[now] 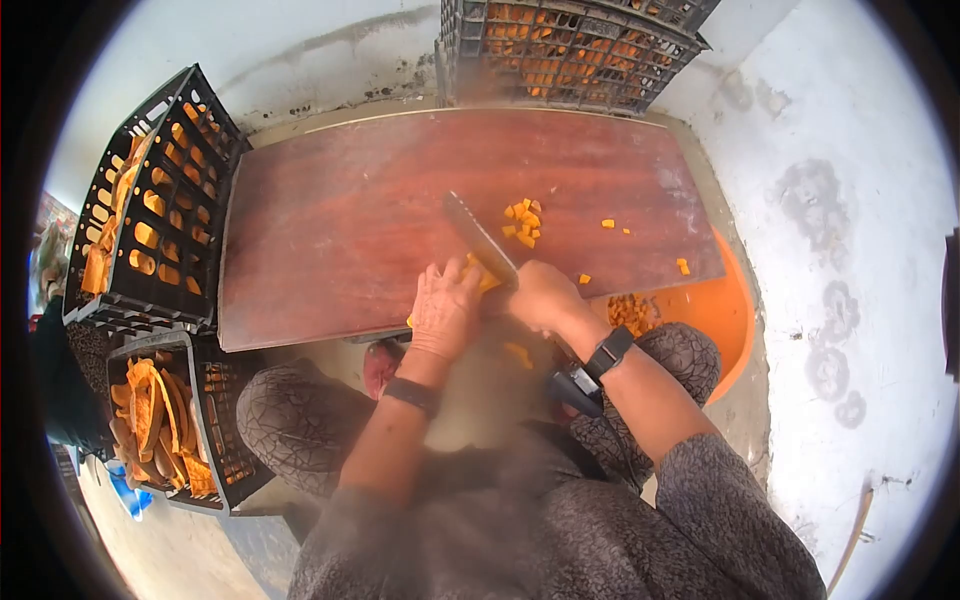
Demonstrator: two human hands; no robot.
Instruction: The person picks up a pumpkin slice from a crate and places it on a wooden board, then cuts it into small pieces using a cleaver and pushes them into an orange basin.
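My right hand (548,300) is wrapped around the handle of a kitchen knife (478,235), whose wide blade points up and to the left over the reddish-brown board (330,220). My left hand (446,308) presses a piece of orange pumpkin (488,276) down near the board's front edge, right beside the blade. Most of that piece is hidden under the fingers. Cut pumpkin cubes (524,222) lie in a small heap beyond the knife, with a few loose ones (608,224) to the right.
An orange tub (735,320) holding cut pumpkin (630,312) sits under the board's right corner. Black crates of pumpkin stand at the left (165,200), lower left (200,400) and behind the board (570,55). A white wall (850,200) rises at the right.
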